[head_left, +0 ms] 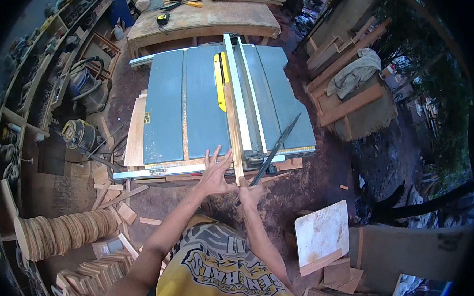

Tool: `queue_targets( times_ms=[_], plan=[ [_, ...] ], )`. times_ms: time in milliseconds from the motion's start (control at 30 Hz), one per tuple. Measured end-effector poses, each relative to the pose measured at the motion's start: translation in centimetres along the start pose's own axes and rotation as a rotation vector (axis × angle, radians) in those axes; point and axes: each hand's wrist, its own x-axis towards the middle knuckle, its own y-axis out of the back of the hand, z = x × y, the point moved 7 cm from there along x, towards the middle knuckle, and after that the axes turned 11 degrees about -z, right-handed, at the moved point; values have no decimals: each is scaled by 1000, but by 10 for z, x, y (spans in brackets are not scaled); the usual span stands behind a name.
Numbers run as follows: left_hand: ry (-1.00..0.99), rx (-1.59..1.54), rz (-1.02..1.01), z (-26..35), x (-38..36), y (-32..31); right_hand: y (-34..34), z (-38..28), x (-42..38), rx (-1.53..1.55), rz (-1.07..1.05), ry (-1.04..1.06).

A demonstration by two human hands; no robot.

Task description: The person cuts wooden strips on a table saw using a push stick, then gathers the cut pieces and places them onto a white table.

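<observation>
A long wooden strip lies on the grey-blue table saw, along the left side of its metal fence. Its far end reaches the yellow insert plate around the blade slot. My left hand is open, fingers spread on the table's front edge, the thumb beside the strip. At the strip's near end, my right hand is closed around a dark, slender push stick, which slants up to the right over the fence. The right thumb is against the strip's end.
Behind the saw stands a wooden workbench with a tape measure. Cluttered shelves and a shop vacuum are at left. Stacked wooden discs and cut pieces lie lower left. A white board leans at lower right.
</observation>
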Motion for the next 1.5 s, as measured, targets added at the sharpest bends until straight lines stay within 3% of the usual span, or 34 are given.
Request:
queue_targets(
  times_ms=[167, 333, 400, 467, 533, 633, 733, 933, 1500],
  plan=[
    [18, 59, 16, -2, 4, -1, 4, 23, 20, -125, -34, -34],
    [46, 21, -1, -3, 9, 5, 20, -32, -43, 96, -14, -107],
    [58, 21, 4, -6, 13, 7, 61, -36, -69, -451, 81, 201],
    [59, -1, 15, -8, 17, 7, 96, -21, -98, -458, 26, 153],
    [50, -36, 37, -13, 20, 7, 116, -41, -136, -645, -78, 183],
    [47, -55, 50, -16, 24, 10, 139, -38, -172, -654, -192, 258],
    [53, -71, 34, -20, 26, 8, 136, -62, -196, -800, -322, 395],
    [86, -124, 45, -22, 27, 8, 123, -72, -203, -964, -475, 473],
    [136, -49, 170, -25, 34, 16, 59, -132, -182, -1200, -456, 337]
  ],
)
